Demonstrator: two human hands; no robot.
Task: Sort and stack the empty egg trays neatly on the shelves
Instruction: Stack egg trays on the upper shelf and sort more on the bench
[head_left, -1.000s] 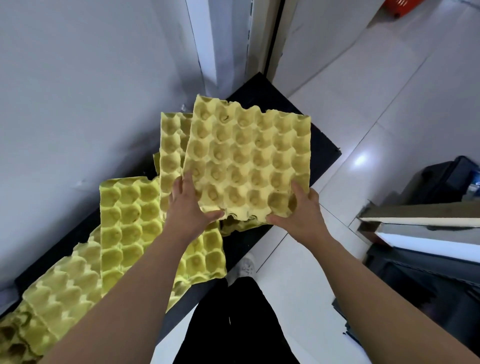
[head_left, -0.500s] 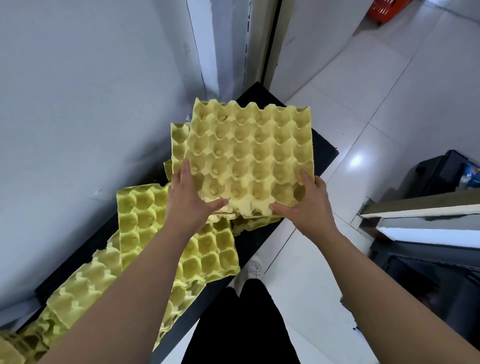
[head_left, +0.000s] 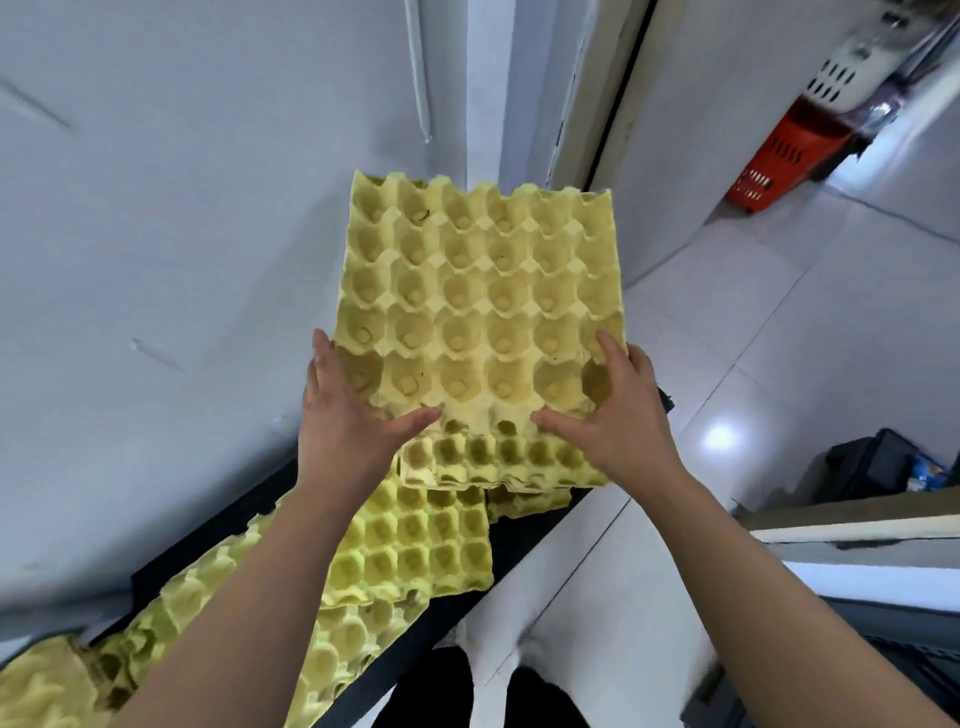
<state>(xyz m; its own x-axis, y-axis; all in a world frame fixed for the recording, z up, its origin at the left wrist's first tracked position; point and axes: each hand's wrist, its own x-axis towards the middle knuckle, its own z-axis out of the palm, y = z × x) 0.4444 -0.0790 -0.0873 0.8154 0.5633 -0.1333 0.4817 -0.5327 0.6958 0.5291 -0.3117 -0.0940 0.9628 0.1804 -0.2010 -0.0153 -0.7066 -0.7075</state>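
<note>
Between the left hand (head_left: 353, 415) and the right hand (head_left: 618, 415), each gripping a near corner with thumb on top, the egg tray (head_left: 483, 301) hung tilted just above the stack (head_left: 498, 462) beneath both palms, where a skewed lowering could leave it unnested, overhanging the shelf (head_left: 218, 519) edge.

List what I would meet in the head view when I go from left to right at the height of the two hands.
white wall → left hand → held egg tray → right hand → tiled floor → black object
</note>
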